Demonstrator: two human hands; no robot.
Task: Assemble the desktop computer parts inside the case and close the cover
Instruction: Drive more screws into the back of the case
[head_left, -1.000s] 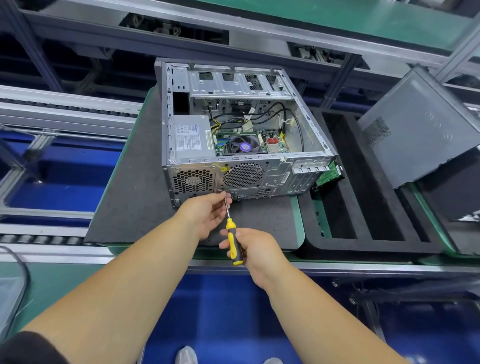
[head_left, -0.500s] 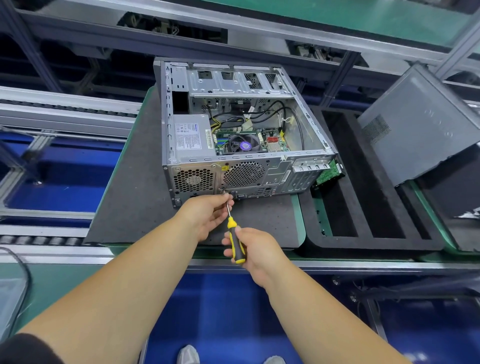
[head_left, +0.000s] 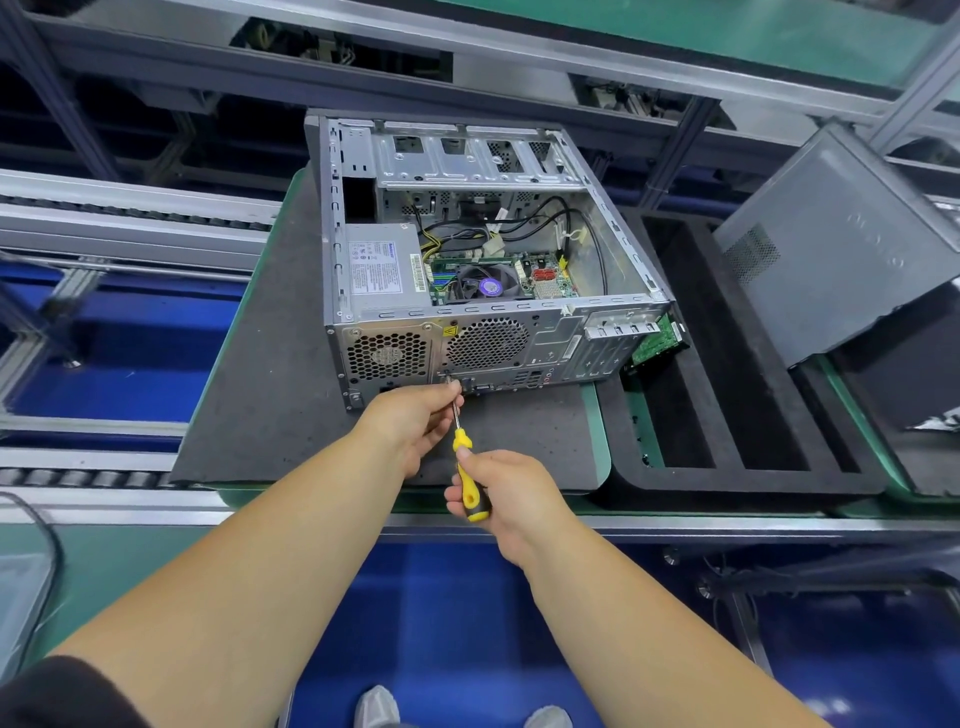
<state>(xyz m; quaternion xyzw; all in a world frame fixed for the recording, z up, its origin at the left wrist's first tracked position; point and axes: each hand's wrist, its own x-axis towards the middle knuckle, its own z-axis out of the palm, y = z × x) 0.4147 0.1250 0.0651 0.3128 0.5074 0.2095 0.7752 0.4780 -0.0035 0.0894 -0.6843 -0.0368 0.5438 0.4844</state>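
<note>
An open silver computer case (head_left: 488, 348) lies on its side on a dark foam mat (head_left: 270, 395), its rear panel facing me. Inside sit the power supply (head_left: 382, 270), the motherboard with its fan (head_left: 491, 286) and black cables. My right hand (head_left: 509, 493) grips the yellow and black handle of a screwdriver (head_left: 467, 478). The metal shaft points up at the rear panel below the power supply grille. My left hand (head_left: 415, 426) pinches the shaft near its tip, against the panel. The grey side cover (head_left: 841, 249) leans at the right, off the case.
A black foam tray (head_left: 737, 478) with long slots sits right of the case, a green circuit board (head_left: 657, 345) at its near corner. Conveyor rails run along the left and front. A metal frame stands behind. My shoes show on the blue floor below.
The hands and screwdriver stay at the same spot on the rear panel. My right hand's fingers have shifted slightly on the handle.
</note>
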